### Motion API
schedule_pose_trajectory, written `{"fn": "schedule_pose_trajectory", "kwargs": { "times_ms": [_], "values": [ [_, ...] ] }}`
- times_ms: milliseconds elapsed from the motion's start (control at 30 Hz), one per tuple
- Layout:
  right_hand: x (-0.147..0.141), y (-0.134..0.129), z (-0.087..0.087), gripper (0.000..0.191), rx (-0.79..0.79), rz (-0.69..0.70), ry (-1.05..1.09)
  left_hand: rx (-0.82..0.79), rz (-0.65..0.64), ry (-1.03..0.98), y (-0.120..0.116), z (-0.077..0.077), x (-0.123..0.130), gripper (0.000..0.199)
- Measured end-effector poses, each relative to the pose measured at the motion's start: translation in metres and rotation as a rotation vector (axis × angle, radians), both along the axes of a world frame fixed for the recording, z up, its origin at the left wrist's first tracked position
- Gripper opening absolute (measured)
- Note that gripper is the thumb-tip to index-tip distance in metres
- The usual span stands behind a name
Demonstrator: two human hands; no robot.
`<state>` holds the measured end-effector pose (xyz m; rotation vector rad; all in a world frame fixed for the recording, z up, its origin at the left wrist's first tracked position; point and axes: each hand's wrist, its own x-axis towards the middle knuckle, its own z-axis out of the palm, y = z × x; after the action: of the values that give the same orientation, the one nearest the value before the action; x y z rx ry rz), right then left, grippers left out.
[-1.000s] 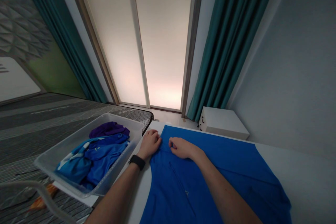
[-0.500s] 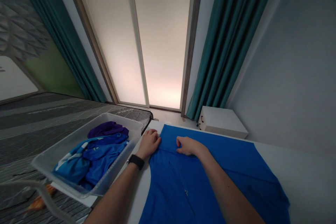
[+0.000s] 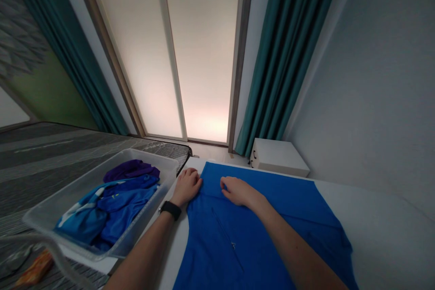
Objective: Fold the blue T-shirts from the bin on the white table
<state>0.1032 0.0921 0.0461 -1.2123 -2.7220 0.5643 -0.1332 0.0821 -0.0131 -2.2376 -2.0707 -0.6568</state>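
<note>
A blue garment [image 3: 258, 226] lies spread over the white table [image 3: 380, 226], with a slanting zip-like line and a small pale mark on its near part. My left hand [image 3: 186, 185] rests at the garment's far left corner, its bent fingers partly on the white tabletop and touching the cloth edge; it looks loosely open. A black band [image 3: 171, 210] circles my left wrist. Over the garment's upper part, my right hand [image 3: 237, 191] is curled, fingertips bent in, and no cloth shows bunched in it. The undersides of both hands are hidden.
Left of the table stands a translucent plastic bin [image 3: 163, 161] holding blue and purple clothes [image 3: 129, 199]. Behind it is a grey striped mattress [image 3: 20, 181]. A white cabinet [image 3: 282, 156] stands beyond the table, below teal curtains [image 3: 278, 54]. An orange object [image 3: 36, 268] lies at lower left.
The whole view has shifted, so the table, bin and hands appear slightly further left. My right hand has curled a little more; both hands keep nearly the same places on the garment.
</note>
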Motion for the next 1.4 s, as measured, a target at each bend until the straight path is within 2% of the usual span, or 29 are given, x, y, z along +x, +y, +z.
{"fn": "schedule_pose_trajectory", "kwargs": {
  "times_ms": [200, 400, 767, 967, 1133, 1267, 1400],
  "values": [
    [0.013, -0.016, -0.019, 0.011, 0.24, 0.075, -0.02, -0.003, 0.004, -0.01, 0.003, -0.003, -0.002, 0.017],
    [0.014, -0.017, -0.026, 0.013, 0.396, 0.101, -0.141, 0.003, -0.007, -0.027, 0.002, -0.003, -0.003, 0.019],
    [0.03, -0.019, -0.018, 0.032, 0.292, 0.011, -0.219, 0.008, -0.005, -0.026, 0.003, -0.003, -0.002, 0.018],
    [0.044, -0.019, -0.018, 0.029, 0.229, 0.038, -0.173, 0.025, -0.009, -0.028, 0.003, -0.005, -0.003, 0.018],
    [0.048, -0.023, -0.019, 0.013, 0.159, 0.027, -0.04, 0.041, -0.013, -0.043, 0.005, -0.005, -0.004, 0.023],
    [0.048, -0.023, -0.029, 0.036, 0.188, -0.022, 0.065, 0.047, 0.002, -0.129, 0.008, -0.003, -0.006, 0.029],
    [0.049, -0.021, -0.048, 0.053, 0.129, -0.025, 0.003, 0.019, 0.069, -0.181, 0.011, -0.001, -0.006, 0.029]
  ]
}}
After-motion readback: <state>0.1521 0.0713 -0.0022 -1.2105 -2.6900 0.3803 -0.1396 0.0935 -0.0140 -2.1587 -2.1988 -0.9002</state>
